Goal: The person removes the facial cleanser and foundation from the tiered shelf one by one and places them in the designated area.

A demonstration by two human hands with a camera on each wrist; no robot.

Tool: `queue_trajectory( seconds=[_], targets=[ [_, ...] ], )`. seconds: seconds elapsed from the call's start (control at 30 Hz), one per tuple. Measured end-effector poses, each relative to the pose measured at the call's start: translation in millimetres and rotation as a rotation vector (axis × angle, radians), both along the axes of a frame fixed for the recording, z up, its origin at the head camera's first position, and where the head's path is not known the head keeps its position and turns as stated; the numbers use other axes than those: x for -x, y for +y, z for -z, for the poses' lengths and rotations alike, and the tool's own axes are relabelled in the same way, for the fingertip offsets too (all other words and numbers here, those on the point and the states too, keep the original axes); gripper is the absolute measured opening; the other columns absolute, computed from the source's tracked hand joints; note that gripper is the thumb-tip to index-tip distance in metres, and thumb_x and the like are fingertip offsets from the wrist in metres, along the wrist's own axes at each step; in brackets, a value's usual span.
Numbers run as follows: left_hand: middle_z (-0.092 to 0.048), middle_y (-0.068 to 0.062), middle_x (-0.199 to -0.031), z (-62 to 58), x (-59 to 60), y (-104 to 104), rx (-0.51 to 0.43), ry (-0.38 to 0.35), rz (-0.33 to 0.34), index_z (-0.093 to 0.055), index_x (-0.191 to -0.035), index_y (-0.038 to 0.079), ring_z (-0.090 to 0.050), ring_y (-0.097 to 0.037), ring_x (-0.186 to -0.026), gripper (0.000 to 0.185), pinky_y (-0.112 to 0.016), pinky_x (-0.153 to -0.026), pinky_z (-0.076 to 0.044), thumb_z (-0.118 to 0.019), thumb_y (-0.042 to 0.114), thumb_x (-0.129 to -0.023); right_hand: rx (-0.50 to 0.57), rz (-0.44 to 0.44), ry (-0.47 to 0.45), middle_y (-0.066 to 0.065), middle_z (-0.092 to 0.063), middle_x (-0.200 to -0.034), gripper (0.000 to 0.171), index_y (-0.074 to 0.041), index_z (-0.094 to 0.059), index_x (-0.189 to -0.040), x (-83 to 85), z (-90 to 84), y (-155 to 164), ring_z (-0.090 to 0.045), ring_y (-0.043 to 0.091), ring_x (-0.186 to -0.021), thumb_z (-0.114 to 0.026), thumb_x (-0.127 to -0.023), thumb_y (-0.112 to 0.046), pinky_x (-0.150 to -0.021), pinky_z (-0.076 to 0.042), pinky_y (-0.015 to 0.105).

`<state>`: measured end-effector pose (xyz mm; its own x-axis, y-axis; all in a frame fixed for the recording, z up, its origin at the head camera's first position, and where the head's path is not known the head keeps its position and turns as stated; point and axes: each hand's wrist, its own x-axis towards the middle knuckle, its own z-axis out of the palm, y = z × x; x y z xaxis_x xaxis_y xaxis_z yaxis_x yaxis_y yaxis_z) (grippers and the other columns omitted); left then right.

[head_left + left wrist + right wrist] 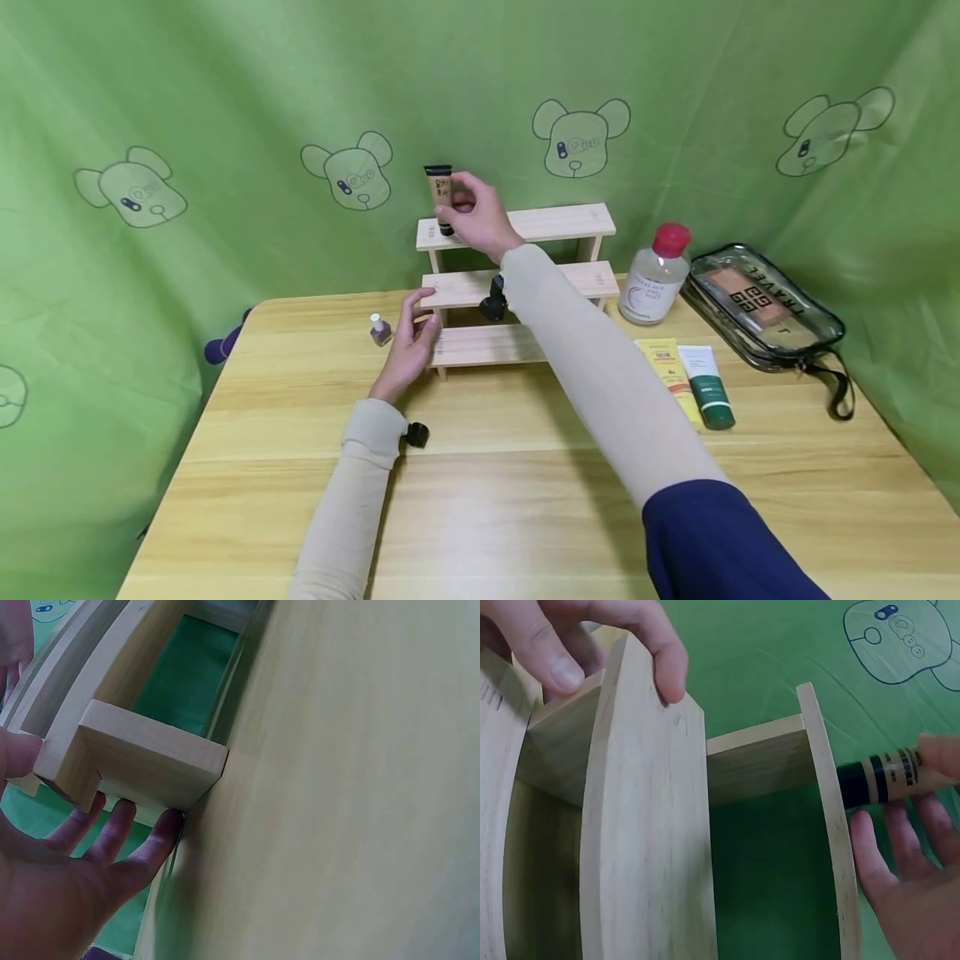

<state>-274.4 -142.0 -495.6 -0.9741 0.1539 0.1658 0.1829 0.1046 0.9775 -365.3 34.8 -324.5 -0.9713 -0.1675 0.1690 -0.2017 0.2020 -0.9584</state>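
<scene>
A three-tier wooden display stand [558,222] stands against the green curtain. My right hand [482,218] pinches a tan cosmetic tube [441,193] between thumb and fingers. The tube is upright, black cap down, at the left end of the top tier. In the right wrist view, the cap end of the tube [894,777] is right at the tier's surface. My left hand [406,357] grips the stand's left end, with a finger over the middle tier and the thumb lower down. In the left wrist view, its other fingers [154,844] touch the side panel.
A small purple nail polish bottle [380,331] stands left of the stand. To the right are a red-capped clear bottle [654,279], a yellow packet [670,372], a white-and-green tube [707,387] and a clear travel pouch [810,321] with a strap. The green curtain [465,75] hangs close behind.
</scene>
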Motion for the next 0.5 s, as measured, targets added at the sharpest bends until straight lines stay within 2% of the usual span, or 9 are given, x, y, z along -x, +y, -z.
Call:
queue_trajectory(
  seconds=[0.1, 0.23, 0.5],
  targets=[
    [-0.051, -0.027, -0.148, 0.3, -0.6, 0.5, 0.002, -0.001, -0.004, -0.041, -0.16, 0.035, -0.059, -0.051, -0.135, 0.05, -0.055, -0.116, -0.049, -0.05, 0.014, -0.116, -0.028, 0.04, 0.012, 0.022, -0.068, -0.143, 0.059, -0.008, -0.051, -0.16, -1.6, 0.3, 2.5, -0.067, 0.031, -0.126, -0.072, -0.105, -0.008, -0.113, -0.055, 0.035],
    [-0.05, -0.027, -0.148, -0.4, 0.7, -0.2, 0.001, -0.004, 0.0, -0.042, -0.16, 0.036, -0.059, -0.051, -0.134, 0.049, -0.055, -0.115, -0.049, -0.051, 0.016, -0.116, -0.012, 0.06, 0.018, 0.021, -0.07, -0.14, 0.056, -0.01, -0.055, -0.158, -2.7, 1.0, 7.4, -0.067, 0.026, -0.119, -0.072, -0.105, -0.009, -0.11, -0.055, 0.034],
    [-0.051, -0.027, -0.148, 0.0, -0.4, -1.0, 0.007, -0.005, 0.002, -0.041, -0.16, 0.036, -0.059, -0.051, -0.133, 0.05, -0.054, -0.114, -0.05, -0.05, 0.014, -0.116, 0.029, 0.064, -0.019, 0.019, -0.069, -0.142, 0.056, -0.013, -0.055, -0.158, -5.3, 0.6, 17.0, -0.067, 0.025, -0.121, -0.073, -0.105, -0.01, -0.11, -0.056, 0.032]
  ],
)
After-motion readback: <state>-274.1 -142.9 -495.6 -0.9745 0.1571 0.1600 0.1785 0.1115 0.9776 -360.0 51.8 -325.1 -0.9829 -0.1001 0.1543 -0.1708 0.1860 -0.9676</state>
